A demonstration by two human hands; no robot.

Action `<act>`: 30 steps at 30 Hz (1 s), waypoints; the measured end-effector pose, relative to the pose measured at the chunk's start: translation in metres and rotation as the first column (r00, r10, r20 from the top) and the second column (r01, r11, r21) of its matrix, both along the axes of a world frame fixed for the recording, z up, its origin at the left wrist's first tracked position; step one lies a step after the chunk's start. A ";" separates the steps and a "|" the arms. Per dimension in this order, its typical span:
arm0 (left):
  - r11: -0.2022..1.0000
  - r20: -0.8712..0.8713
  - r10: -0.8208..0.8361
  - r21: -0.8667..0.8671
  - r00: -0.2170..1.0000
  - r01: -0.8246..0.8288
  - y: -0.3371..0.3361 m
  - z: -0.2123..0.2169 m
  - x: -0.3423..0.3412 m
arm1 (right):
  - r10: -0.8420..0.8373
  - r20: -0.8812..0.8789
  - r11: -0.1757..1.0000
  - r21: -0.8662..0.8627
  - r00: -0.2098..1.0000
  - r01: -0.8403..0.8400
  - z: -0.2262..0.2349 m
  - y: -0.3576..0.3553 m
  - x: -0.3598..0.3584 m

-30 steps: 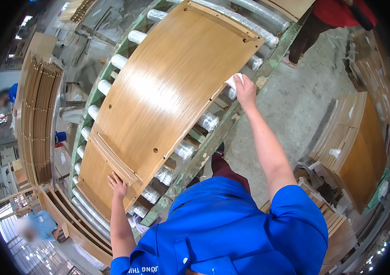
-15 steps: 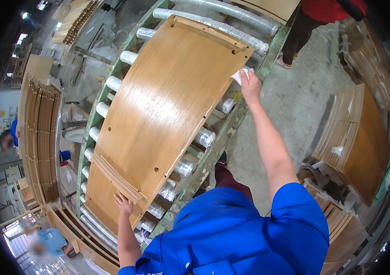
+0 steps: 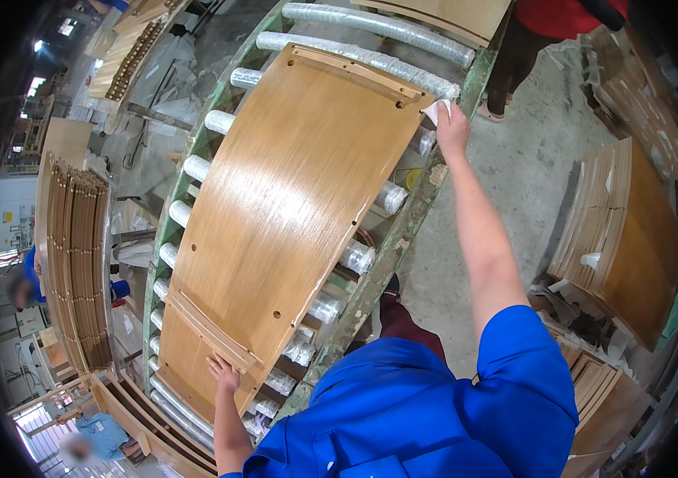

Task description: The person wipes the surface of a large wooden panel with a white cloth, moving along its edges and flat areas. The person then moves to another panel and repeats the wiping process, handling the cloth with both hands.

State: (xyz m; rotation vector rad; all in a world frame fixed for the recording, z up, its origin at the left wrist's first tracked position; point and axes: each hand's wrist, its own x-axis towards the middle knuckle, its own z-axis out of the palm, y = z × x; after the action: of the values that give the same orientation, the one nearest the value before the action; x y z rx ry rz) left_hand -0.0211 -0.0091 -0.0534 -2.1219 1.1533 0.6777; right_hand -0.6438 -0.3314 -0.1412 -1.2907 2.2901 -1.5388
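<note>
A long, glossy wooden panel [image 3: 275, 191] lies on a roller conveyor, with several drilled holes and a wooden strip [image 3: 211, 328] fixed across its near part. Another wooden strip [image 3: 359, 72] runs along its far end. At the panel's far right corner, my right hand [image 3: 453, 127] is closed on a white cloth [image 3: 433, 111], which touches the edge there. Toward the near end, my left hand [image 3: 224, 374] rests on the wood just beside the near strip, its fingers spread and holding nothing.
Wrapped rollers [image 3: 359, 256] sit in a worn green frame [image 3: 402, 239]. Stacks of curved panels stand left [image 3: 76, 263] and right [image 3: 625, 231]. Beyond the conveyor's far right stands a person in a red top [image 3: 554, 20]. Another person in light blue [image 3: 100, 434] is at lower left.
My right hand has slid the cloth farther along the right edge toward the panel's far corner. My left hand stays on the panel near the strip. The whole view has shifted slightly.
</note>
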 end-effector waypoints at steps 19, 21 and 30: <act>0.999 -0.008 -0.027 -0.044 1.000 0.027 0.001 -0.001 0.002 | 0.135 -0.055 0.976 0.181 0.989 -0.123 0.021 -0.009 -0.010; 0.995 0.005 -0.074 -0.059 0.997 0.075 0.001 -0.002 0.003 | 0.145 -0.058 0.970 0.204 0.988 -0.130 0.020 -0.007 -0.009; 1.000 0.011 -0.020 -0.020 1.000 0.020 0.003 -0.003 0.004 | 0.077 -0.059 0.975 0.212 0.995 -0.063 0.022 -0.006 0.002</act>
State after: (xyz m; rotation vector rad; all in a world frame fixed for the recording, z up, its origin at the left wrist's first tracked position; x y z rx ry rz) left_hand -0.0174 -0.0058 -0.0565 -2.1254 1.1789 0.6474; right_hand -0.6422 -0.3379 -0.1190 -1.3681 2.3436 -1.2110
